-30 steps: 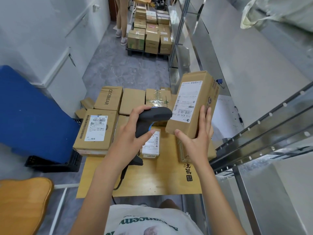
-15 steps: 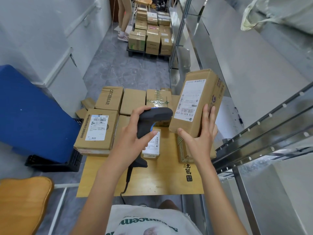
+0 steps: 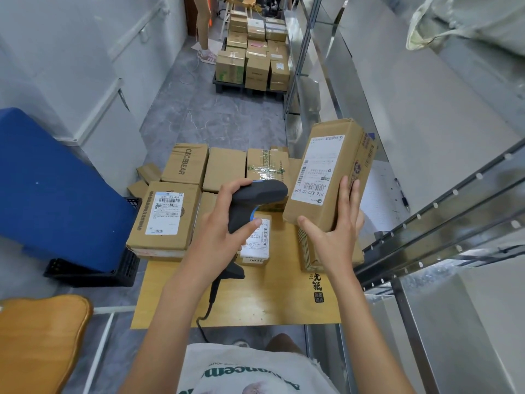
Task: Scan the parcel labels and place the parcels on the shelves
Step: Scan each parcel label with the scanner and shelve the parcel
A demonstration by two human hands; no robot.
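Note:
My right hand (image 3: 335,237) grips a tall brown cardboard parcel (image 3: 338,155) from below, holding it upright and tilted right, its white label (image 3: 319,169) facing me. My left hand (image 3: 224,231) is wrapped around a dark grey handheld scanner (image 3: 255,200) with a cable, its head pointing right at the parcel's lower label. Several more parcels lie below on a flat cardboard sheet (image 3: 255,302), among them a large labelled box (image 3: 164,217) at the left and a small labelled box (image 3: 255,243) under the scanner.
Metal shelf rails (image 3: 443,220) run along the right, with bare shelf boards (image 3: 412,89) behind. A blue panel (image 3: 51,189) on a black crate stands left, a wooden seat (image 3: 39,336) at bottom left. A pallet of boxes (image 3: 252,61) and a person's legs (image 3: 203,27) are far down the aisle.
My right hand has lifted the parcel up and to the right, away from the scanner head. The left hand and scanner have barely moved.

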